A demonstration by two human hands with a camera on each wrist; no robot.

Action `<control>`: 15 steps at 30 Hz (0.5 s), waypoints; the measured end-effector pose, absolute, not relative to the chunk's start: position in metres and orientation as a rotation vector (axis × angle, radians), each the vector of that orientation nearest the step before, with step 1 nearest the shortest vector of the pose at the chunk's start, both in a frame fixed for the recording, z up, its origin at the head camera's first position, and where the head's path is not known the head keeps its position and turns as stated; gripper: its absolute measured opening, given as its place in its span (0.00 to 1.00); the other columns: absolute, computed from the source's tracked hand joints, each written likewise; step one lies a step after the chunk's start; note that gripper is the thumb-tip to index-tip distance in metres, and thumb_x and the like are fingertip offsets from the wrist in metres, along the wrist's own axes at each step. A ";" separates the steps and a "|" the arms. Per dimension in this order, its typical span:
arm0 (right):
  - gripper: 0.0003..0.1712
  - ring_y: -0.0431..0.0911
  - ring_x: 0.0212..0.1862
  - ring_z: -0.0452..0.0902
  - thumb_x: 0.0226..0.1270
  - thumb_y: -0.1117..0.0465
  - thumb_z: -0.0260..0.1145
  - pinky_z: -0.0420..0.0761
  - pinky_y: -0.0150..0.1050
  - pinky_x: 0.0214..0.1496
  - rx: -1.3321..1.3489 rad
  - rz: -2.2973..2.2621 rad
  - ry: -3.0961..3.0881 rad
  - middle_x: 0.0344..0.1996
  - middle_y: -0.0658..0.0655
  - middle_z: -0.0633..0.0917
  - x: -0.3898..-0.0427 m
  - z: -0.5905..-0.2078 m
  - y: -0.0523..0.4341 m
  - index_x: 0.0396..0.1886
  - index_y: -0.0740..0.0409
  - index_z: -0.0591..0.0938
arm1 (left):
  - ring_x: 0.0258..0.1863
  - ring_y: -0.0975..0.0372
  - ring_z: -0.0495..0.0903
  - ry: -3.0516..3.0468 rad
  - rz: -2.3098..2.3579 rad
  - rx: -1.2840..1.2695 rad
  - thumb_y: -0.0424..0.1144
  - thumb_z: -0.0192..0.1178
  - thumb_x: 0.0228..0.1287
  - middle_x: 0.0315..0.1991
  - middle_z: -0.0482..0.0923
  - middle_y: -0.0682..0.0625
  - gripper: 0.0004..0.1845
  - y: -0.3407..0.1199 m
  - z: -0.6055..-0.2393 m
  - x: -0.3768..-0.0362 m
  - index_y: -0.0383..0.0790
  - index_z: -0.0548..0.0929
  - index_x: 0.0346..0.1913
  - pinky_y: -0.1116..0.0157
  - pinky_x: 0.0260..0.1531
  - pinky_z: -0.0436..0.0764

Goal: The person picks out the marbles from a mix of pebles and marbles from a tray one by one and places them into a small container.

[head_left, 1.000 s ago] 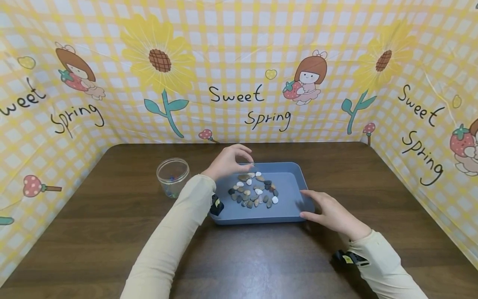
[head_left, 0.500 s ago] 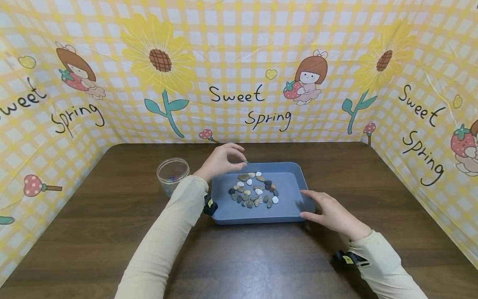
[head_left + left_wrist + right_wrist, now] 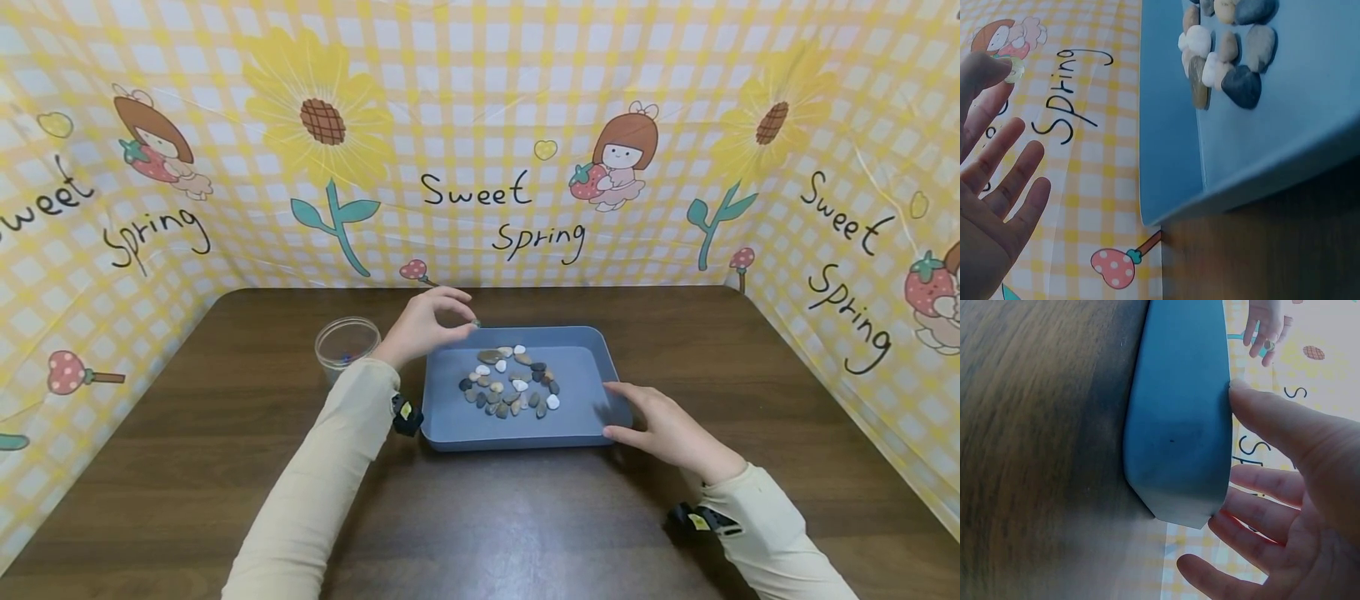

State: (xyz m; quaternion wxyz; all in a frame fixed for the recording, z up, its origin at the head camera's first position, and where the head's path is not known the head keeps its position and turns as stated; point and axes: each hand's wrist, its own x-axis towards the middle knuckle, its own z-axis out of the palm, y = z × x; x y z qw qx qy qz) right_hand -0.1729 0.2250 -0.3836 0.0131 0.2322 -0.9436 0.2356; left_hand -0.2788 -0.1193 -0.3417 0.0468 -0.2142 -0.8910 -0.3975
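Note:
My left hand (image 3: pixel 423 327) is raised over the far left corner of the blue-grey tray (image 3: pixel 585 375). Between its thumb and index finger it pinches a small clear, greenish-yellow glass marble (image 3: pixel 1016 71); the other fingers are spread in the left wrist view. Several pebbles (image 3: pixel 510 398), white, brown and dark grey, lie in the tray in a rough ring with some inside. My right hand (image 3: pixel 667 429) is at the tray's right side, thumb and fingertips touching the rim with the fingers fairly straight.
A clear round jar (image 3: pixel 325 354) with small blue things inside stands left of the tray, partly hidden by the left forearm. Brown wooden table (image 3: pixel 187 433) surrounds both. A yellow checked cloth (image 3: pixel 465 100) rises behind and at the sides.
My left hand has moved left with the marble, from over the tray's back edge toward the jar. The right hand, tray and pebbles have stayed in place.

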 end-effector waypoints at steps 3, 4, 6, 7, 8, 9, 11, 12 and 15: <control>0.34 0.61 0.60 0.71 0.59 0.52 0.67 0.72 0.57 0.59 0.725 0.736 -2.939 0.58 0.66 0.76 -0.173 -0.384 0.225 0.61 0.65 0.71 | 0.61 0.53 0.70 -2.706 -1.217 -0.642 0.39 0.66 0.55 0.57 0.75 0.48 0.07 -0.124 -0.342 -0.278 0.43 0.86 0.37 0.51 0.60 0.71; 0.34 0.61 0.60 0.71 0.59 0.52 0.67 0.72 0.57 0.59 0.727 0.736 -2.938 0.58 0.66 0.76 -0.173 -0.384 0.225 0.61 0.65 0.71 | 0.61 0.53 0.70 -2.701 -1.224 -0.634 0.39 0.66 0.55 0.57 0.75 0.48 0.07 -0.126 -0.342 -0.278 0.43 0.86 0.37 0.51 0.60 0.71; 0.34 0.61 0.59 0.72 0.59 0.52 0.67 0.72 0.57 0.59 0.731 0.734 -2.934 0.58 0.66 0.76 -0.173 -0.384 0.225 0.61 0.65 0.71 | 0.61 0.53 0.70 -2.695 -1.230 -0.624 0.39 0.67 0.55 0.57 0.75 0.48 0.07 -0.130 -0.342 -0.277 0.43 0.86 0.36 0.51 0.61 0.71; 0.34 0.61 0.59 0.72 0.59 0.52 0.67 0.72 0.57 0.59 0.733 0.733 -2.932 0.58 0.66 0.76 -0.173 -0.384 0.225 0.61 0.65 0.71 | 0.61 0.53 0.71 -2.691 -1.234 -0.621 0.39 0.67 0.55 0.57 0.75 0.48 0.07 -0.131 -0.343 -0.277 0.42 0.86 0.36 0.50 0.61 0.70; 0.34 0.61 0.59 0.72 0.59 0.52 0.67 0.72 0.57 0.59 0.734 0.732 -2.931 0.58 0.66 0.76 -0.173 -0.384 0.225 0.61 0.65 0.71 | 0.61 0.52 0.71 -2.687 -1.240 -0.619 0.39 0.67 0.55 0.57 0.75 0.47 0.07 -0.133 -0.343 -0.277 0.42 0.86 0.36 0.50 0.61 0.70; 0.34 0.60 0.59 0.72 0.59 0.52 0.67 0.72 0.56 0.59 0.735 0.731 -2.931 0.58 0.66 0.77 -0.173 -0.384 0.225 0.61 0.65 0.71 | 0.61 0.52 0.70 -2.681 -1.249 -0.617 0.38 0.67 0.55 0.57 0.75 0.46 0.07 -0.135 -0.344 -0.277 0.42 0.86 0.36 0.50 0.61 0.70; 0.34 0.61 0.59 0.72 0.59 0.52 0.67 0.72 0.56 0.58 0.734 0.729 -2.931 0.58 0.66 0.77 -0.174 -0.384 0.225 0.61 0.65 0.71 | 0.61 0.52 0.70 -2.670 -1.261 -0.616 0.38 0.66 0.55 0.58 0.75 0.46 0.07 -0.138 -0.344 -0.276 0.41 0.86 0.37 0.49 0.62 0.69; 0.34 0.61 0.59 0.72 0.59 0.52 0.67 0.72 0.57 0.59 0.733 0.729 -2.932 0.58 0.66 0.77 -0.173 -0.384 0.225 0.61 0.65 0.71 | 0.61 0.52 0.70 -2.664 -1.268 -0.615 0.38 0.66 0.55 0.57 0.75 0.46 0.07 -0.139 -0.344 -0.276 0.41 0.86 0.36 0.49 0.62 0.69; 0.34 0.61 0.59 0.72 0.59 0.52 0.67 0.72 0.57 0.58 0.727 0.725 -2.934 0.58 0.66 0.77 -0.173 -0.384 0.225 0.61 0.65 0.71 | 0.61 0.52 0.69 -2.646 -1.294 -0.607 0.38 0.66 0.55 0.57 0.75 0.45 0.07 -0.142 -0.344 -0.275 0.41 0.86 0.36 0.49 0.62 0.68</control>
